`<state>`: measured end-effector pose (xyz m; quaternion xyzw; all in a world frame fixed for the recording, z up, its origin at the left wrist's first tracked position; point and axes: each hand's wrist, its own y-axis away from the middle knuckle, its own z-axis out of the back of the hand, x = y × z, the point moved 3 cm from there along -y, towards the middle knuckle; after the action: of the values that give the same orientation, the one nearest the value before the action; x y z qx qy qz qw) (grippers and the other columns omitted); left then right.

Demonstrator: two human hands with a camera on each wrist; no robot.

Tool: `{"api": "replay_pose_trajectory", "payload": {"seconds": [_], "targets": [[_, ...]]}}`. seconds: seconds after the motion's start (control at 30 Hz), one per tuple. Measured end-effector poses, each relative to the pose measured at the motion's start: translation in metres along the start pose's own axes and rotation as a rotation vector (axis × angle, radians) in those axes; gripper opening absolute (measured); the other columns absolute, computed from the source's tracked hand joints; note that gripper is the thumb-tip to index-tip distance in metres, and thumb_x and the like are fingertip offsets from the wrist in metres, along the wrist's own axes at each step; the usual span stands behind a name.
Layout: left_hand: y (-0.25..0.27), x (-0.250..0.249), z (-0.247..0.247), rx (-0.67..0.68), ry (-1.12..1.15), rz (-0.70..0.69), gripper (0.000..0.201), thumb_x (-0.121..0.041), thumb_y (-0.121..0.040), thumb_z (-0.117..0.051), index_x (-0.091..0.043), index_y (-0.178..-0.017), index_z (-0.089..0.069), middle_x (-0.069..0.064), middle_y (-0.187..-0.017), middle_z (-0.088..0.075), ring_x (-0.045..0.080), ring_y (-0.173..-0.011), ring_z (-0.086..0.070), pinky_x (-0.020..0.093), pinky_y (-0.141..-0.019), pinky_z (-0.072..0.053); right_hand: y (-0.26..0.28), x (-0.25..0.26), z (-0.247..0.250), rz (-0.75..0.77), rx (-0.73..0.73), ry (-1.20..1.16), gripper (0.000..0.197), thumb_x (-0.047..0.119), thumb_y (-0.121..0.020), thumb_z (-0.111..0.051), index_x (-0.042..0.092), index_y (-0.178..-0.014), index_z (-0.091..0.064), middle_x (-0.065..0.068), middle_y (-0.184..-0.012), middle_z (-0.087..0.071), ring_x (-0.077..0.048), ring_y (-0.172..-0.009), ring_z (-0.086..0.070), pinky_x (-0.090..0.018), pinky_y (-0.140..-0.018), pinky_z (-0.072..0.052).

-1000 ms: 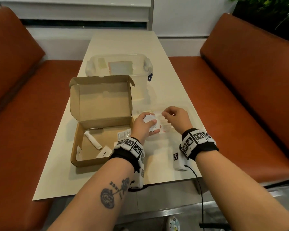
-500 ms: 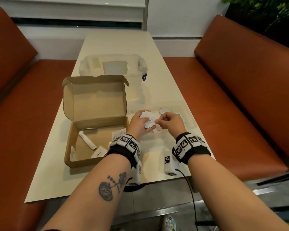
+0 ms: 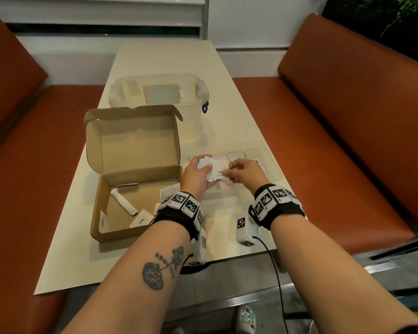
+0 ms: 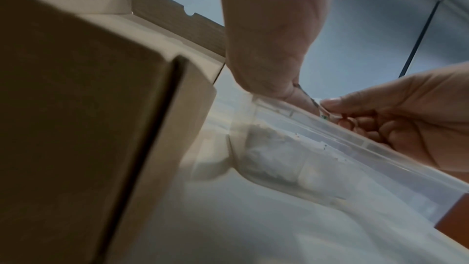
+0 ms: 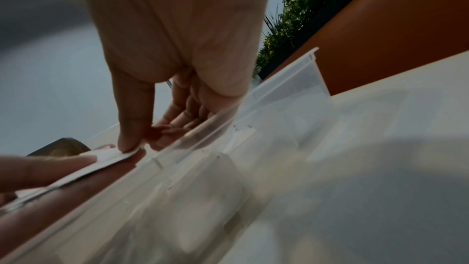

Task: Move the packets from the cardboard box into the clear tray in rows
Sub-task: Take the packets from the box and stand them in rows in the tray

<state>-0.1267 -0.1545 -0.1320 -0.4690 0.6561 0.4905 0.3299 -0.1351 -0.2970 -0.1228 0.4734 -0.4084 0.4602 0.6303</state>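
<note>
Right fingers: your right hand point(image 3: 243, 173) pinches one small white paper packet point(image 3: 219, 174) between thumb and forefinger; the right wrist view shows the thumb tip point(image 5: 129, 144) pressed on the packet's edge, the other fingers curled beneath.
Left fingers: your left hand point(image 3: 196, 175) is curled round a small bunch of white packets point(image 3: 206, 162), thumb on top; the pinched packet's other end lies against that bunch.
Where the hands are: both hover close together over the near left part of the clear plastic tray point(image 3: 274, 165), just above its rim.
Tray: it lies on the table to the right of the box; a few white packets point(image 3: 235, 155) lie side by side along its far side, and more show blurred through its wall point(image 4: 279, 160) in the left wrist view.
Box: the brown cardboard box point(image 3: 135, 179) stands open just left of your left hand, lid upright; inside it are a white rolled tube point(image 3: 123, 202) and several flat white packets point(image 3: 140, 220).
Beyond: a lidded clear plastic container point(image 3: 158, 95) sits behind the box on the cream table point(image 3: 159, 56).
Sides: orange-brown padded benches point(image 3: 348, 112) run along both sides of the table.
</note>
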Motion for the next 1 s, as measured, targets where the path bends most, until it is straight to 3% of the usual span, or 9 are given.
{"api": "replay_pose_trajectory", "payload": {"seconds": [0.17, 0.3, 0.4, 0.53, 0.7, 0.8, 0.9, 1.0], "targets": [[-0.001, 0.000, 0.000, -0.022, 0.033, 0.014, 0.026, 0.005, -0.096, -0.043, -0.015, -0.107, -0.056, 0.014, -0.118, -0.053, 0.033, -0.110, -0.058, 0.039, -0.080, -0.057, 0.000, 0.002, 0.008, -0.005, -0.018, -0.112, 0.018, 0.003, -0.081, -0.069, 0.008, -0.070, -0.056, -0.004, -0.067, -0.056, -0.013, -0.058, -0.055, -0.017, -0.057, -0.051], [-0.001, -0.001, -0.001, -0.036, 0.010, 0.015, 0.029, 0.006, -0.095, -0.044, -0.018, -0.099, -0.058, 0.013, -0.119, -0.050, 0.031, -0.105, -0.058, 0.040, -0.081, -0.057, -0.002, 0.003, 0.037, 0.004, -0.180, -0.113, 0.022, -0.005, -0.079, -0.070, 0.008, -0.073, -0.053, -0.008, -0.069, -0.058, -0.020, -0.063, -0.062, -0.028, -0.068, -0.058], [-0.001, -0.001, -0.003, -0.053, -0.004, 0.013, 0.031, 0.007, -0.094, -0.045, -0.021, -0.094, -0.060, 0.014, -0.120, -0.048, 0.033, -0.108, -0.057, 0.043, -0.083, -0.056, -0.006, 0.005, 0.058, 0.013, -0.248, 0.109, 0.023, 0.000, -0.074, -0.075, 0.012, -0.073, -0.056, -0.007, -0.068, -0.063, -0.020, -0.061, -0.060, -0.032, -0.066, -0.055], [0.000, -0.001, -0.005, -0.082, -0.019, 0.003, 0.033, 0.005, -0.094, -0.046, -0.024, -0.090, -0.061, 0.012, -0.116, -0.050, 0.031, -0.106, -0.058, 0.045, -0.085, -0.056, -0.011, 0.002, 0.063, 0.022, -0.223, 0.353, 0.025, 0.016, -0.071, -0.081, 0.018, -0.065, -0.057, 0.003, -0.068, -0.062, -0.011, -0.061, -0.052, -0.028, -0.062, -0.044], [0.004, -0.004, -0.007, -0.114, -0.002, -0.009, 0.031, 0.006, -0.094, -0.045, -0.021, -0.093, -0.060, 0.016, -0.123, -0.049, 0.030, -0.101, -0.057, 0.045, -0.084, -0.056, -0.019, -0.008, 0.049, 0.018, -0.207, 0.515, 0.032, 0.018, -0.077, -0.075, 0.019, -0.064, -0.045, 0.001, -0.070, -0.056, -0.018, -0.066, -0.050, -0.033, -0.066, -0.043], [0.007, -0.005, -0.008, -0.150, -0.003, -0.016, 0.027, 0.006, -0.095, -0.045, -0.016, -0.101, -0.059, 0.019, -0.129, -0.049, 0.034, -0.110, -0.057, 0.048, -0.087, -0.055, -0.024, -0.009, 0.042, 0.033, -0.176, 0.647, 0.031, 0.013, -0.078, -0.066, 0.021, -0.061, -0.041, 0.004, -0.066, -0.052, -0.020, -0.069, -0.051, -0.029, -0.061, -0.040], [0.007, -0.004, -0.009, -0.193, -0.014, -0.025, 0.026, 0.006, -0.095, -0.046, -0.013, -0.108, -0.058, 0.021, -0.132, -0.048, 0.037, -0.115, -0.056, 0.048, -0.085, -0.056, -0.028, -0.009, 0.039, 0.090, -0.090, 0.826, 0.017, 0.009, -0.077, -0.061, 0.018, -0.075, -0.047, -0.001, -0.073, -0.057, -0.024, -0.075, -0.053, -0.027, -0.058, -0.037], [0.008, -0.006, -0.010, -0.210, -0.027, -0.041, 0.026, 0.008, -0.095, -0.044, -0.010, -0.110, -0.056, 0.024, -0.132, -0.047, 0.039, -0.116, -0.055, 0.038, -0.071, -0.059, -0.034, -0.008, 0.035, 0.197, 0.028, 1.019, 0.030, 0.012, -0.076, -0.068, 0.016, -0.101, -0.053, -0.007, -0.098, -0.060, -0.026, -0.093, -0.056, -0.030, -0.070, -0.044]]}}
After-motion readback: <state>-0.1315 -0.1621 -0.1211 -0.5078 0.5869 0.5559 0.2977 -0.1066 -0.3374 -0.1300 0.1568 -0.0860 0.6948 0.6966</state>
